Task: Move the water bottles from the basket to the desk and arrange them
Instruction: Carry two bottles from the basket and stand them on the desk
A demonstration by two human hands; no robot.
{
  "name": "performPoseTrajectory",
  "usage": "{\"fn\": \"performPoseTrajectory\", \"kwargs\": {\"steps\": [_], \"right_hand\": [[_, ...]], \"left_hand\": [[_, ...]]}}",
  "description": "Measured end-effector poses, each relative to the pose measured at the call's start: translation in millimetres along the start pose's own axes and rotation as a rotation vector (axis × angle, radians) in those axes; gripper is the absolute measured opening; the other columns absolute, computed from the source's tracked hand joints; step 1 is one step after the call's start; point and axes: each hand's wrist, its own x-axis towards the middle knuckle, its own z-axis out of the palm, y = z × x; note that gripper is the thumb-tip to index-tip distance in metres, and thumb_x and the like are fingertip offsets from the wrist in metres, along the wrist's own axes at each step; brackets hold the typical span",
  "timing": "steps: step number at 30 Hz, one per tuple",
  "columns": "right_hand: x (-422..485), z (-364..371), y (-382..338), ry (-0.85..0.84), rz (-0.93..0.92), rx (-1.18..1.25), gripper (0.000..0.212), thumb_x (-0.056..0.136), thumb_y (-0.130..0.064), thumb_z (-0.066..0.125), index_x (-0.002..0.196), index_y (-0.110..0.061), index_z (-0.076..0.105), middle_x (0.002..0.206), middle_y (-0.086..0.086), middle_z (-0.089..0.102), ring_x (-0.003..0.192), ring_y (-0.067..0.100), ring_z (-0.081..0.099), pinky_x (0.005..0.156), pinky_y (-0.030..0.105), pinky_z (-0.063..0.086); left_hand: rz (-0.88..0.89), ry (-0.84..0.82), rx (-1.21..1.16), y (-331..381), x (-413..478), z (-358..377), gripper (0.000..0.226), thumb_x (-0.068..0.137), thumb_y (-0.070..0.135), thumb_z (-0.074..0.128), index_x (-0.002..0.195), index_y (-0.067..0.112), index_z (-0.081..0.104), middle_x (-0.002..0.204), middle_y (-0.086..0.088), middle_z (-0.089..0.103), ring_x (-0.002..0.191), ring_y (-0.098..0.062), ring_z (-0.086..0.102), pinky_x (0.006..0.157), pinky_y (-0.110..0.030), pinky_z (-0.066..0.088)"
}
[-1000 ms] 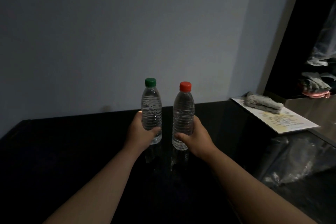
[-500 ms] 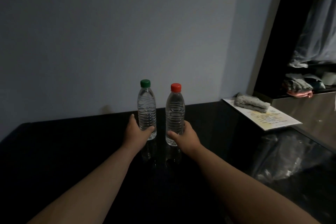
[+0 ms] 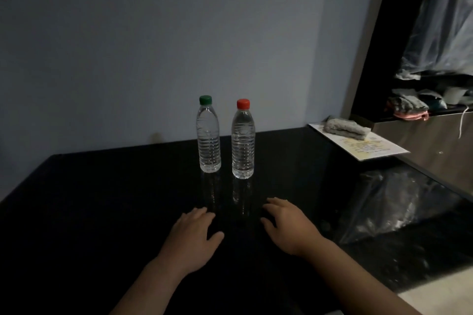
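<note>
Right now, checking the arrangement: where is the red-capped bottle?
Head view, centre: the red-capped bottle stands upright on the black desk, just right of the green-capped bottle, not touching.

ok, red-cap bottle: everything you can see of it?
The red-capped bottle is clear ribbed plastic, unlabelled, seemingly full of water, cap on. It stands upright on the glossy black desk, which mirrors it, right of the green-capped bottle without touching. The left hand and right hand are nearer the camera, off it.
</note>
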Motion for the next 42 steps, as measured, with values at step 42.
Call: {"fn": "performPoseTrajectory", "kwargs": {"steps": [42], "right_hand": [[-2, -144, 8, -0.303, 0.203, 0.038, 0.034, 0.087, -0.035, 0.046, 0.11, -0.018, 0.063, 0.116, 0.001, 0.062, 0.104, 0.024, 0.061, 0.083, 0.035, 0.051]], "left_hand": [[-0.024, -0.472, -0.13, 77, 73, -121, 0.041, 0.092, 0.039, 0.056, 0.132, 0.029, 0.055, 0.132, 0.015, 0.053, 0.117, -0.005, 0.053, 0.097, -0.022, 0.043]]}}
